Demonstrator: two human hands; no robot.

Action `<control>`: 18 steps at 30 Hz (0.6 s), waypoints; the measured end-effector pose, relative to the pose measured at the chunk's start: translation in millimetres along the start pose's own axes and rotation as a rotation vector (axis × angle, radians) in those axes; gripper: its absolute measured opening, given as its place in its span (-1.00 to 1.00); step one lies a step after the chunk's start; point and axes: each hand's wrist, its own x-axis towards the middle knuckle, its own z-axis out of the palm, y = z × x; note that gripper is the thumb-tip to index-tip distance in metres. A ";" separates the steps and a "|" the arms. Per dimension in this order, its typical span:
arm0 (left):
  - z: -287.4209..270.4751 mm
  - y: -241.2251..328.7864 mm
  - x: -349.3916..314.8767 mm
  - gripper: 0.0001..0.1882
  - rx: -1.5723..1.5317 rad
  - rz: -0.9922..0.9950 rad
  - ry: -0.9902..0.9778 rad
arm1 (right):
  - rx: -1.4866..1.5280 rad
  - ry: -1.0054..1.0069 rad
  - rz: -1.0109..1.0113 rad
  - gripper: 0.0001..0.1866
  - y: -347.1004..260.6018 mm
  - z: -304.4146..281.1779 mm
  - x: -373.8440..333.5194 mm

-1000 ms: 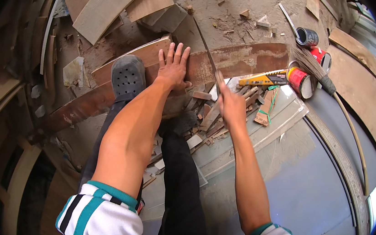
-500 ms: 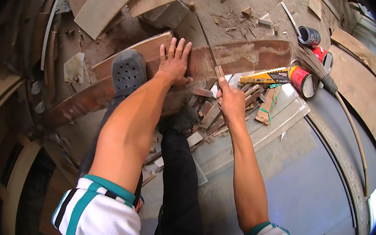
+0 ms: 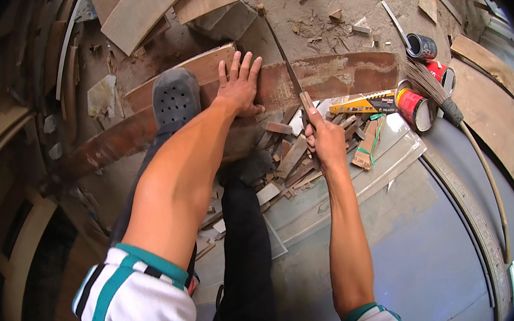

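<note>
Two bare hands reach forward. The left hand [image 3: 240, 91] lies open, palm down, fingers spread, on a long board [image 3: 335, 71], gripping nothing. The right hand [image 3: 328, 142] is curled closed around the wooden handle of a saw [image 3: 282, 54], just on the near side of the board. The saw's thin, dark, straight blade points away and crosses the board just right of the left hand; whether it has bitten into the wood cannot be told.

The board runs sideways under the left hand, reddish brown, with scuffed, pale, chalky patches toward its right end. A grey clog [image 3: 176, 97] with round holes rests on it, left of that hand. Blocky wood scraps [image 3: 294, 156] lie heaped beside the right hand, near a flat yellow-and-black box [image 3: 361, 104], a round red-and-yellow can [image 3: 413, 109] and a stiff-bristled broom [image 3: 451, 113].
</note>
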 end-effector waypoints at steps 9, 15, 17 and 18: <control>8.0 -5.9 -2.2 0.37 -0.017 -0.012 0.030 | -0.070 0.122 -0.210 -0.37 51.0 -4.5 -91.2; 0.0 -7.0 6.8 0.38 0.007 0.014 0.069 | 0.071 0.026 -0.097 -0.39 11.8 18.3 11.0; 4.5 -3.5 -0.1 0.38 -0.002 -0.006 0.015 | 0.059 0.034 -0.118 -0.40 16.9 16.5 -7.8; 7.4 -5.8 -4.7 0.38 -0.006 -0.011 -0.015 | 0.056 0.042 -0.124 -0.40 19.9 18.4 -25.6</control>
